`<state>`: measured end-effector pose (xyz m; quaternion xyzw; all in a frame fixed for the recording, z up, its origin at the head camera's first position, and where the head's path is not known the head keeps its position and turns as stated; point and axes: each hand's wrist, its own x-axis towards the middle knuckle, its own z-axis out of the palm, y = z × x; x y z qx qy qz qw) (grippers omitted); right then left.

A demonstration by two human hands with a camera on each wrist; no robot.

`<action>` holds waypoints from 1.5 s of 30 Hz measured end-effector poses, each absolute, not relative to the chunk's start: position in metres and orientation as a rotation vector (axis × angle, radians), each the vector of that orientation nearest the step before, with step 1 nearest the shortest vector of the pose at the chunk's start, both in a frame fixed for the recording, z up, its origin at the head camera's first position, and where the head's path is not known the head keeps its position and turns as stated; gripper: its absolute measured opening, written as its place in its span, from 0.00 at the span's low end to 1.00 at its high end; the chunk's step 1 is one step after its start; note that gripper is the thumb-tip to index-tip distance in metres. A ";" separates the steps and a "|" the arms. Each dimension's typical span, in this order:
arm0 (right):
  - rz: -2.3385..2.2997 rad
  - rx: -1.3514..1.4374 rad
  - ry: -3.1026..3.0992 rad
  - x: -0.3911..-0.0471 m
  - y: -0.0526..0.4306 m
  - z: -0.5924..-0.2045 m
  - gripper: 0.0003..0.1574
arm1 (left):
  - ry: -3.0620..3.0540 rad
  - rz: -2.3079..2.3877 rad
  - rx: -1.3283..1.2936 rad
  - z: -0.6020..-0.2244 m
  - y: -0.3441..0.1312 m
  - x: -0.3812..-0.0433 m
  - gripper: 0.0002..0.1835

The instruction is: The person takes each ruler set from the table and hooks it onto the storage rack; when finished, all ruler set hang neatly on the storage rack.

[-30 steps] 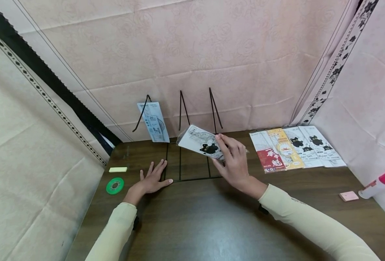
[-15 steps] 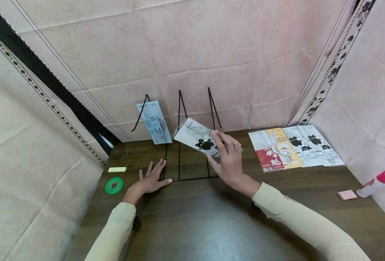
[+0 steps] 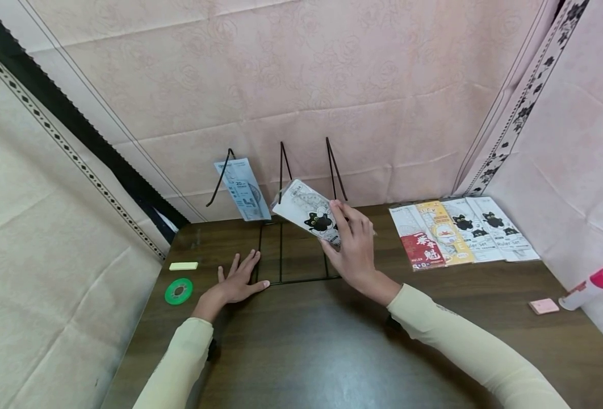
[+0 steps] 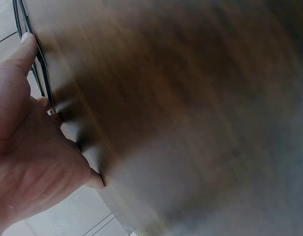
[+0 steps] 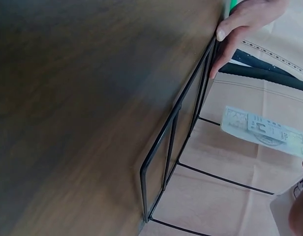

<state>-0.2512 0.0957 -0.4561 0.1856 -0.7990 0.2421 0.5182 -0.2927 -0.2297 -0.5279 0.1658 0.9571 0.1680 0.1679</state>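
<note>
My right hand (image 3: 355, 244) pinches the right end of a flat white packet with a black cat print (image 3: 301, 204), holding it tilted at the middle hook of a black wire rack (image 3: 301, 281). The tip of that hook shows in front of the packet's clear left end; whether it passes through a hole is too small to tell. A light blue packet (image 3: 242, 190) hangs on the left hook. My left hand (image 3: 235, 283) rests with fingers spread at the rack's base, its thumb along the front wire; in the left wrist view the left palm (image 4: 33, 147) is seen beside the wires.
At the right back lie a white-and-red packet (image 3: 421, 241), a yellow packet (image 3: 447, 233) and two black-cat packets (image 3: 501, 227). A glue stick (image 3: 590, 288) and pink block (image 3: 543, 306) sit far right. A green ring (image 3: 179, 291) and pale yellow strip (image 3: 183, 266) lie left.
My right hand has moved left and slightly away with the cat packet, bringing its left end to the middle hook, whose tip now shows in front. The left hand stays in place.
</note>
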 end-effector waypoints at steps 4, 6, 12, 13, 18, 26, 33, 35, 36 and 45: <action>0.604 0.415 -1.950 -0.258 0.091 -0.458 0.56 | 2.720 0.524 0.508 -0.523 -0.229 -0.288 0.49; 0.616 0.393 -1.970 -0.262 0.089 -0.459 0.57 | 2.712 0.545 0.516 -0.519 -0.228 -0.286 0.49; 0.653 0.309 -2.034 -0.275 0.078 -0.458 0.60 | 2.728 0.545 0.497 -0.526 -0.229 -0.290 0.49; 0.657 0.289 -2.046 -0.277 0.076 -0.458 0.61 | 2.730 0.537 0.492 -0.529 -0.230 -0.291 0.49; 0.689 0.209 -2.093 -0.288 0.067 -0.457 0.65 | 2.729 0.500 0.459 -0.533 -0.233 -0.296 0.49; 0.722 0.146 -2.148 -0.303 0.056 -0.456 0.67 | 2.720 0.490 0.461 -0.527 -0.232 -0.293 0.48; 0.750 0.098 -2.182 -0.314 0.046 -0.459 0.68 | 2.723 0.470 0.451 -0.516 -0.227 -0.284 0.48; 0.752 0.069 -2.193 -0.317 0.043 -0.460 0.69 | 2.720 0.470 0.453 -0.516 -0.226 -0.283 0.48; 0.753 0.058 -2.200 -0.319 0.042 -0.460 0.70 | 2.719 0.475 0.457 -0.516 -0.226 -0.283 0.48; 0.734 -0.031 -2.267 -0.335 0.028 -0.462 0.72 | 2.723 0.467 0.454 -0.518 -0.225 -0.287 0.48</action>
